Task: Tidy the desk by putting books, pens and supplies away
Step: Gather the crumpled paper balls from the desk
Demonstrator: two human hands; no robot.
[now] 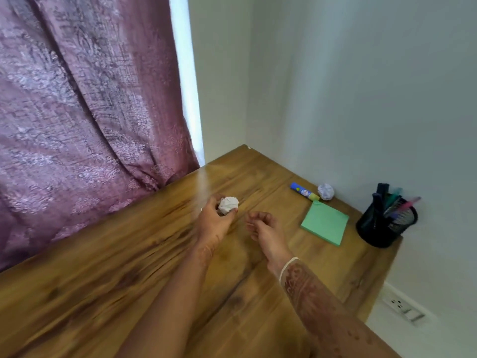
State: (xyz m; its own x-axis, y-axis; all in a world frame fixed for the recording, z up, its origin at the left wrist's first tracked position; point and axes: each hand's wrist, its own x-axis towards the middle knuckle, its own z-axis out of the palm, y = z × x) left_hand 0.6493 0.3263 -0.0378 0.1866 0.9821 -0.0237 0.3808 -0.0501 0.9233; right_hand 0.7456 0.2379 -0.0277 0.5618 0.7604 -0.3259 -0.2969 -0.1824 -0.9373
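My left hand [214, 218] grips a crumpled white paper ball [228, 204] above the middle of the wooden desk [103, 280]. Just to its right, my right hand [263, 228] hovers over the desk with fingers loosely curled and holds nothing. Farther right lies a green sticky-note pad [325, 223]. Behind the pad a blue and yellow glue stick [304, 194] lies flat, and a second crumpled paper ball [325, 191] sits by the wall. A black mesh pen holder [386, 223] with several pens stands at the desk's right corner.
A purple patterned curtain [77, 112] hangs along the desk's left edge. White walls [361, 99] close the back and right sides. A wall socket [402, 307] sits low on the right, below the desk's edge.
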